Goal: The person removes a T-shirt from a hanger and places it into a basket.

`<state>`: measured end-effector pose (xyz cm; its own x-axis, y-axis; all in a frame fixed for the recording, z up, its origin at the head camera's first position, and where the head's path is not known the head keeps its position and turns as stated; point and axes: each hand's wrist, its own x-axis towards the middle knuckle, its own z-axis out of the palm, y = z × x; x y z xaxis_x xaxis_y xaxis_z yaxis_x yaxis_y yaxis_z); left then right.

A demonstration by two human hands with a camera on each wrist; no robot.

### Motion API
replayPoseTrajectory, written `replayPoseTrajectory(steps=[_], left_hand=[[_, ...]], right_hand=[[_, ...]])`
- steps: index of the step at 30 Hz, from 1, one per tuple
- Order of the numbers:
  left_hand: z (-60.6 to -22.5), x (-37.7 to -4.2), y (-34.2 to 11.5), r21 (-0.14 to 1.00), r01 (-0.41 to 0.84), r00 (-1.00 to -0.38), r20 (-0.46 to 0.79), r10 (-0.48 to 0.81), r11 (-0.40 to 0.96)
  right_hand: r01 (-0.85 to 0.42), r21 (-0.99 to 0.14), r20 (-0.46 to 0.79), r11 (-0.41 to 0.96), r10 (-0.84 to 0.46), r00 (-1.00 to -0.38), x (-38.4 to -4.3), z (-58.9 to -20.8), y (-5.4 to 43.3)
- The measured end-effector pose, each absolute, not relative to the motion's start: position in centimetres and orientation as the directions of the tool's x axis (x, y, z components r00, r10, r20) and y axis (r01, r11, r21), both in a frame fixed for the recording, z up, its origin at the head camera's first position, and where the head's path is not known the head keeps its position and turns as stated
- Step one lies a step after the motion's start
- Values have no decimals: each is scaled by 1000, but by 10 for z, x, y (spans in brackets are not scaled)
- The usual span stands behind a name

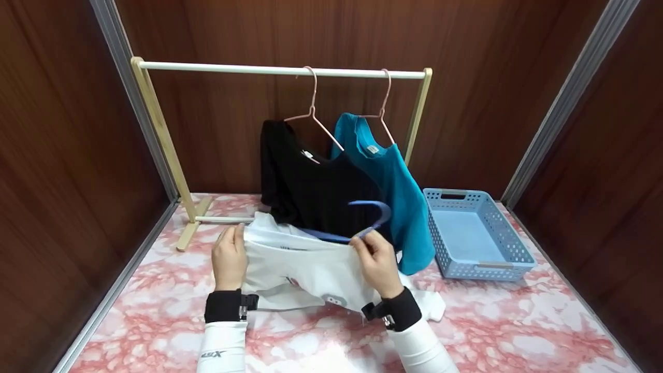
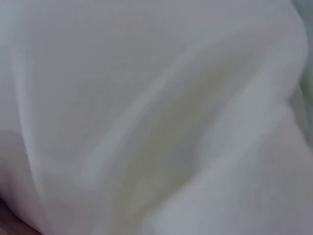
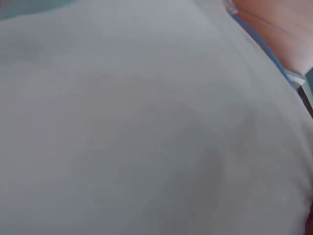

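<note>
A white T-shirt (image 1: 305,264) with small printed motifs is stretched between my two hands above the table, its opening toward the rack. My left hand (image 1: 229,259) grips the shirt's left side. On the other side, my right hand (image 1: 379,262) pinches the shirt's edge together with a blue clothes hanger (image 1: 327,237). The hanger's hook curves up past the right fingers, and part of its bar lies behind the shirt's edge. White cloth (image 2: 98,98) fills most of the left wrist view. In the right wrist view the shirt (image 3: 137,122) covers nearly everything, with fingers (image 3: 279,29) at upper right.
Behind the hands stands a clothes rack (image 1: 228,68) with wooden legs. A black top (image 1: 321,181) and a teal top (image 1: 409,207) hang there on pink hangers. A light blue basket (image 1: 440,248) sits at the right on the pink marbled table (image 1: 171,311). Brown panels enclose the table.
</note>
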<state>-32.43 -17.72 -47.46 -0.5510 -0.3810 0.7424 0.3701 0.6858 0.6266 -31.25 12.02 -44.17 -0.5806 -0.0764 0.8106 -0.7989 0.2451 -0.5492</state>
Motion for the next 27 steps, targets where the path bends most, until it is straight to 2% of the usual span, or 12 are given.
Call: replayPoseTrajectory(steps=[4, 8, 14, 21, 27], left_hand=[[-482, -327, -180, 662, 320, -581, 702, -411, 678], [-488, -329, -179, 687, 259, -636, 650, -415, 679], [-494, -333, -174, 662, 198, -692, 617, -375, 723], [-496, -332, -171, 652, 109, -796, 509, -327, 750], [-494, -332, -166, 651, 92, -846, 450, -286, 753]], right_hand=[[-804, -575, 806, 150, -68, -589, -312, -441, 121], [-814, -573, 811, 91, -80, -580, -312, -440, 123], [-809, -587, 809, -18, -29, -586, -309, -437, 123], [-778, -622, 777, -90, 54, -627, -306, -436, 121], [-724, -662, 701, -192, 181, -689, -301, -431, 120]])
